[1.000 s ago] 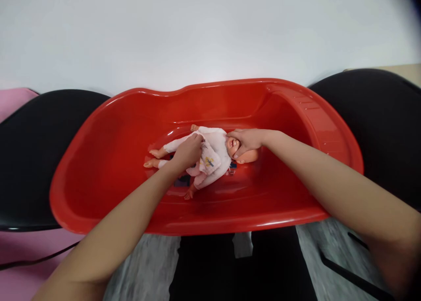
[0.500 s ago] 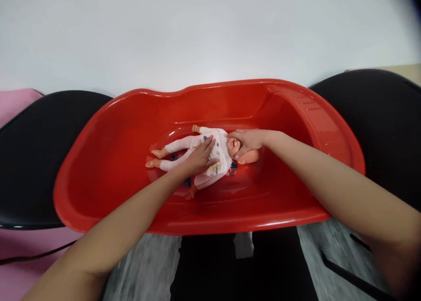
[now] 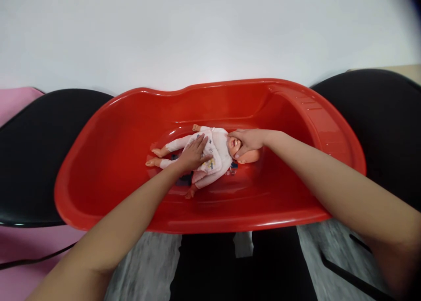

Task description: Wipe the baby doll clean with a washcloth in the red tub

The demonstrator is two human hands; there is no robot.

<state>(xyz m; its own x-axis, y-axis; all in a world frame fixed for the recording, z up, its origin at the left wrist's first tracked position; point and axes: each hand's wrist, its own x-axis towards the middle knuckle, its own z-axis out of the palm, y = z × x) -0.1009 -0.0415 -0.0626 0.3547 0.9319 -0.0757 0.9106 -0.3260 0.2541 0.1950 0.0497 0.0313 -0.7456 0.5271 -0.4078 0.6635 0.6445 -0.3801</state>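
Observation:
A baby doll [image 3: 215, 138] in white clothes lies on its back inside a red plastic tub [image 3: 98, 160], feet to the left and head to the right. My left hand [image 3: 194, 155] rests flat on the doll's printed pink-and-white top piece [image 3: 213, 154], fingers stretched out, over the belly. At the right, my right hand [image 3: 251, 141] is closed around the doll's head, thumb and fingers on either side of the face. Part of the face and the crown [image 3: 250, 156] show beside it. The doll's bare feet [image 3: 156, 157] point left.
Black chair seats stand at the left [image 3: 42, 160] and right [image 3: 388, 130] of the tub. A white wall [image 3: 197, 33] rises behind. Dark chair legs [image 3: 355, 274] and grey floor [image 3: 148, 266] show below, with pink material [image 3: 29, 244] at the left.
My left hand has slid left toward the doll's legs, and the printed top piece has shifted with it, baring more of the plain white chest. The right hand stays on the head.

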